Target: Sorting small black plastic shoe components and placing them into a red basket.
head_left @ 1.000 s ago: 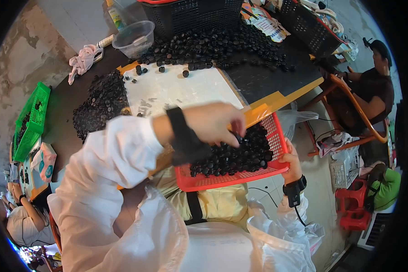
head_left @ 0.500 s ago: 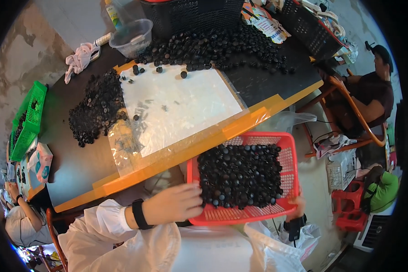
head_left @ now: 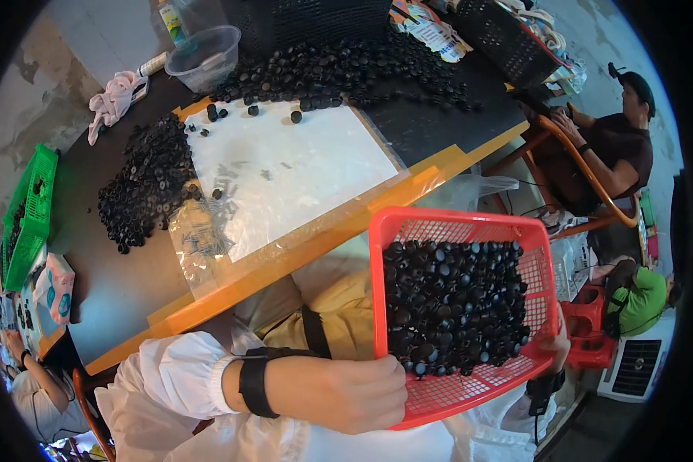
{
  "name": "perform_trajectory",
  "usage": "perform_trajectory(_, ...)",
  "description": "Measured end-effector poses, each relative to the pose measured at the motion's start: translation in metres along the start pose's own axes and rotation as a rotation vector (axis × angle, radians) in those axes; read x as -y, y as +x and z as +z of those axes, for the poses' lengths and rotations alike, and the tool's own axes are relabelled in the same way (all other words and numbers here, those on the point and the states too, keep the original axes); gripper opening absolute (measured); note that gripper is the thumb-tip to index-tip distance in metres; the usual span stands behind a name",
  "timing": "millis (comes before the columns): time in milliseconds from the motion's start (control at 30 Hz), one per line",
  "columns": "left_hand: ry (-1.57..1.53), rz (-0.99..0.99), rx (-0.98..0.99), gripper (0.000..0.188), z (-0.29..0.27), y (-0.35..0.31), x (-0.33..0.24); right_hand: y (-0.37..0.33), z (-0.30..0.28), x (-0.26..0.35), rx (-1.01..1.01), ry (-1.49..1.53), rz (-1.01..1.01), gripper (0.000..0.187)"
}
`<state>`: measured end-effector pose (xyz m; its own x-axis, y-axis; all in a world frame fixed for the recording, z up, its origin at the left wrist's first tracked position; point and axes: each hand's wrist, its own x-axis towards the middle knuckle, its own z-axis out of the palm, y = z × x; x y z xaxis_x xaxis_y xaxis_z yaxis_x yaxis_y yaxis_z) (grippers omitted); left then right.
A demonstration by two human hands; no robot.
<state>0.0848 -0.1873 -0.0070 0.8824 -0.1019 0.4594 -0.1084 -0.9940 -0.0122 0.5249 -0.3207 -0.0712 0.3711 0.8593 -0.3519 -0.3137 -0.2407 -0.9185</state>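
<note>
- While the left hand (head_left: 350,391) clamps its near-left corner, the basket (head_left: 463,391) lies rightward and ahead of those fingers.
- Its long axis seems to run toward the right hand (head_left: 560,348), clamped opposite.

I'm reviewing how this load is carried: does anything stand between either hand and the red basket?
Nothing visible does. The left hand grips the red basket at its near left corner; the right hand is at its right side. The black pieces lie inside.
</note>
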Motion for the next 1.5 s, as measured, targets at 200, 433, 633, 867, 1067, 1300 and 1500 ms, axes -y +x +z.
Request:
perform_trajectory(200, 0.131, -0.089, 0.121, 0.012, -0.031, -0.010, 0.038, 0.050, 0.078, 0.037, 0.123, -0.069, -0.147, 0.072)
perform_trajectory(433, 0.112, -0.310, 0.241, 0.017, -0.024, -0.038, 0.087, 0.129, 0.158, 0.062, 0.326, -0.084, 0.005, 0.043)
perform_trajectory(633, 0.082, -0.434, 0.175, 0.019, -0.027, -0.048, 0.103, 0.187, 0.143, 0.094, 0.650, -0.431, 0.057, 0.029)
perform_trajectory(867, -0.154, -0.483, 0.221, 0.023, -0.031, -0.054, 0.123, 0.302, 0.182, 0.124, 0.284, -1.121, -0.375, 0.074)
perform_trajectory(1067, -0.521, -0.716, 0.149, 0.030, -0.062, -0.046, 0.140, 0.355, 0.252, 0.110, 0.346, -1.455, -0.551, 0.092)
perform_trajectory(1300, 0.031, -1.156, 0.022, 0.079, -0.073, -0.085, 0.247, 0.378, 0.292, 0.113, 0.421, -1.414, -0.591, 0.092)
perform_trajectory(1500, 0.091, -1.324, 0.264, 0.096, -0.032, -0.070, 0.300, 0.382, 0.318, 0.124, 0.578, -1.406, -0.562, 0.085)
